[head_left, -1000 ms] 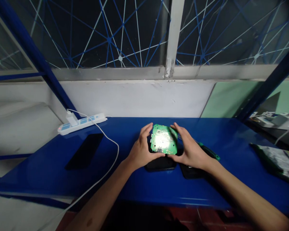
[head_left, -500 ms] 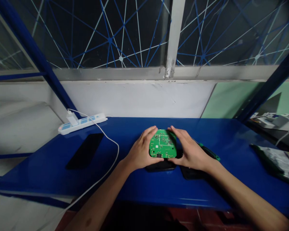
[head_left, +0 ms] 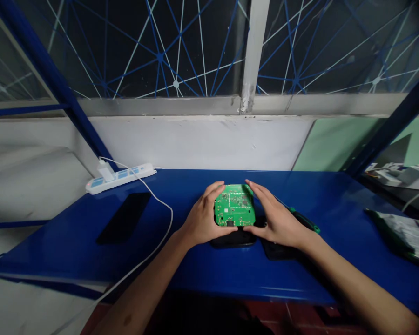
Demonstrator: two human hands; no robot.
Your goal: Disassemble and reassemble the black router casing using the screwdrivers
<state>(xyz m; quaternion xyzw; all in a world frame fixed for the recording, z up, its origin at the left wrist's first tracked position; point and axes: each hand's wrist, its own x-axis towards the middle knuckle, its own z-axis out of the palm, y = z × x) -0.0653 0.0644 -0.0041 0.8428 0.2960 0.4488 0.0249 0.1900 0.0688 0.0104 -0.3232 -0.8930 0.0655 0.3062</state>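
A green circuit board (head_left: 234, 206) is held between my two hands, tilted so its face shows, with small parts, a white square and a dark connector at its near edge. My left hand (head_left: 206, 216) grips its left side, thumb along the near edge and fingers at the far corner. On the right side my right hand (head_left: 274, 216) grips it the same way. Below the board lies a black casing (head_left: 233, 240), partly hidden by the board and thumbs. Another black piece (head_left: 281, 251) lies under my right hand, mostly covered.
A green-handled screwdriver (head_left: 304, 220) lies beyond my right wrist. To the left are a dark flat slab (head_left: 124, 217), a white cable (head_left: 167, 209) and a power strip (head_left: 125, 177) with a plugged-in charger. A silver-and-green packet (head_left: 401, 235) rests at the right of the blue table (head_left: 230, 279).
The circuit board has shifted slightly left and away from me, still between both hands. The casing and the other things on the table have stayed put.
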